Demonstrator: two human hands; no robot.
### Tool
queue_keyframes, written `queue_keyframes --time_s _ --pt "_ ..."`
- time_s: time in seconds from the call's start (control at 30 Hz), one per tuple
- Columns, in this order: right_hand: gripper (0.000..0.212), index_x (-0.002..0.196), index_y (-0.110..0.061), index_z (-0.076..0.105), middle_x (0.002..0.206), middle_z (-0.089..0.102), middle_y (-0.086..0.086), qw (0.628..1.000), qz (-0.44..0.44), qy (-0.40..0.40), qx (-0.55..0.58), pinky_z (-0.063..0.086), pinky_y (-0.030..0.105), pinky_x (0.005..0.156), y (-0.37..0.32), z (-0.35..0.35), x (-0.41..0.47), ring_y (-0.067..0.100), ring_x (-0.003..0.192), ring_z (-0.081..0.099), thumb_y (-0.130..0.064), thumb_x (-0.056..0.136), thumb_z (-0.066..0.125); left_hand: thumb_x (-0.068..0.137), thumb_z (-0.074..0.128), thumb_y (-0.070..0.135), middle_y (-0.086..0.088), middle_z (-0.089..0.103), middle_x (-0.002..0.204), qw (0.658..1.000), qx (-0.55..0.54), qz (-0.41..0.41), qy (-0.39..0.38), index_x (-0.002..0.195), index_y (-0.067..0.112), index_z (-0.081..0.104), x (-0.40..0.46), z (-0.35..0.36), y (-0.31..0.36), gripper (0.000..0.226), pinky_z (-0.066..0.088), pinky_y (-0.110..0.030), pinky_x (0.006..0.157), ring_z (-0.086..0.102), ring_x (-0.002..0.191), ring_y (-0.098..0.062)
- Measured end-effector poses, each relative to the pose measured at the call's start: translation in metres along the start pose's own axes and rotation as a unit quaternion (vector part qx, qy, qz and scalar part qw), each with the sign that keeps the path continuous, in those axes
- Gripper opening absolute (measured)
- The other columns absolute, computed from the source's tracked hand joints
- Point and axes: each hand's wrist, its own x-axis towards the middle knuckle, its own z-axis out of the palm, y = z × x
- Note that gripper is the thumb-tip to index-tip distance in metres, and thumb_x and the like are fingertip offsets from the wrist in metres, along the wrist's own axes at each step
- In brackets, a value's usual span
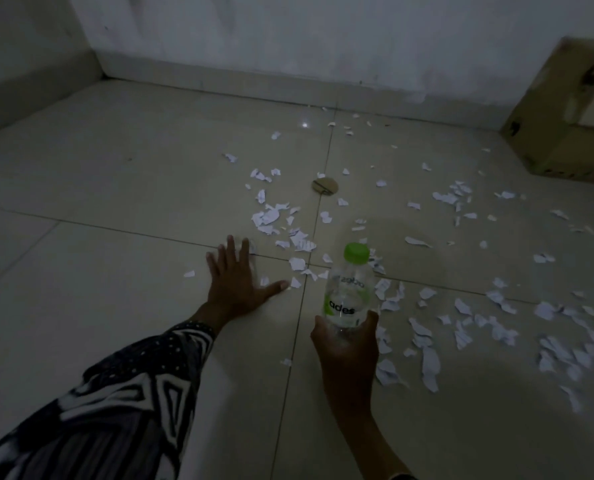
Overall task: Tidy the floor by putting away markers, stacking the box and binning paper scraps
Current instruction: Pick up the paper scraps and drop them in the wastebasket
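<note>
Paper scraps point(423, 317) lie scattered across the tiled floor point(98, 237) while we brace our left hand point(236, 282), fingers spread flat, and curl our right hand point(347, 344) around a clear bottle point(349, 292), probably clearing it aside

The room is dim. A pale tiled floor point(115, 188) with thin dark grout lines spreads out from under the left hand point(235, 280), two lines crossing just right of its thumb. Beyond the hand, a plain whitish wall point(288, 46) runs across the far side, scuffed and stained, with a low skirting at its foot. A second wall point(22, 57) meets it in a corner far left of the hand. A small bright glint point(305, 125) shows on the tile beyond it.
</note>
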Motion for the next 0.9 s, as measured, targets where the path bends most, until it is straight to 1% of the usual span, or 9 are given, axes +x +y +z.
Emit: queue_keyframes --time_s 0.13,0.23,0.3,0.4,0.47,0.6,0.7,0.8,0.9 --pt "0.065 0.119 -0.051 0.043 0.106 0.063 -0.027 1.000 -0.010 -0.006 -0.008 0.054 0.017 0.078 0.003 -0.010 -0.007 -0.001 0.097 0.065 -0.031 0.072 0.083 0.075 0.037 0.093 -0.005 0.016 0.164 0.994 -0.049 0.102 0.005 0.156 0.018 0.014 -0.004 0.011 0.018 0.113 0.010 -0.043 0.123 0.005 0.152 -0.025" --pt "0.060 0.117 -0.045 0.045 0.106 0.065 -0.020 1.000 -0.002 -0.002 -0.012 0.059 0.033 0.080 0.004 -0.017 -0.013 0.003 0.098 0.067 -0.030 0.074 0.084 0.079 0.036 0.090 -0.001 0.025 0.161 0.980 -0.023 0.198 -0.012 0.155 0.019 0.022 -0.019 0.025 0.038 0.105 0.017 -0.042 0.123 0.015 0.150 -0.024" --pt "0.062 0.117 -0.046 0.044 0.107 0.063 -0.025 1.000 -0.008 0.002 -0.021 0.058 0.032 0.081 0.001 -0.021 -0.016 0.000 0.099 0.065 -0.027 0.074 0.085 0.081 0.036 0.087 -0.003 0.033 0.156 0.969 0.000 0.247 -0.009 0.153 0.020 0.029 -0.030 0.032 0.045 0.099 0.025 -0.043 0.119 0.025 0.145 -0.026" --pt "0.062 0.120 -0.045 0.044 0.111 0.060 -0.032 1.000 0.011 0.001 -0.015 0.057 0.027 0.084 -0.002 -0.026 -0.021 -0.004 0.103 0.063 -0.029 0.075 0.085 0.087 0.039 0.077 -0.004 0.043 0.133 0.967 -0.018 0.252 0.012 0.141 0.023 0.045 -0.042 0.033 0.050 0.076 0.037 -0.039 0.100 0.040 0.119 -0.025" --pt "0.063 0.118 -0.051 0.042 0.109 0.061 -0.034 1.000 0.018 -0.003 -0.015 0.057 0.023 0.080 -0.003 -0.031 -0.026 -0.006 0.099 0.063 -0.032 0.074 0.084 0.090 0.043 0.067 -0.005 0.042 0.119 0.971 -0.017 0.236 0.022 0.126 0.021 0.051 -0.046 0.031 0.052 0.058 0.036 -0.037 0.088 0.040 0.105 -0.024" --pt "0.059 0.114 -0.055 0.043 0.104 0.062 -0.033 0.999 0.043 -0.008 -0.006 0.055 0.022 0.071 -0.005 -0.040 -0.033 -0.005 0.090 0.065 -0.043 0.070 0.080 0.100 0.049 0.039 -0.013 0.045 0.108 0.970 0.011 0.238 0.037 0.110 0.010 0.055 -0.046 0.022 0.052 0.032 0.038 -0.040 0.082 0.042 0.095 -0.029" --pt "0.060 0.114 -0.059 0.042 0.105 0.061 -0.034 0.999 0.045 -0.014 -0.010 0.054 0.015 0.069 -0.009 -0.046 -0.036 -0.006 0.090 0.065 -0.044 0.070 0.080 0.102 0.048 0.027 -0.016 0.050 0.103 0.963 0.016 0.265 0.033 0.105 0.004 0.056 -0.047 0.014 0.060 0.025 0.040 -0.042 0.077 0.049 0.090 -0.034" --pt "0.061 0.113 -0.064 0.039 0.104 0.060 -0.040 0.999 0.049 -0.016 -0.018 0.051 0.008 0.066 -0.011 -0.052 -0.040 -0.010 0.091 0.064 -0.049 0.069 0.078 0.103 0.042 0.028 -0.017 0.058 0.105 0.962 0.060 0.267 -0.008 0.113 0.002 0.057 -0.049 0.008 0.065 0.031 0.045 -0.041 0.067 0.060 0.085 -0.037" --pt "0.058 0.111 -0.062 0.041 0.099 0.063 -0.030 0.997 0.061 -0.024 -0.027 0.052 0.011 0.065 -0.009 -0.062 -0.046 -0.006 0.088 0.065 -0.049 0.068 0.078 0.100 0.046 0.029 -0.014 0.064 0.084 0.957 0.103 0.258 -0.082 0.100 0.000 0.064 -0.053 0.000 0.071 0.034 0.049 -0.035 0.051 0.065 0.063 -0.034"
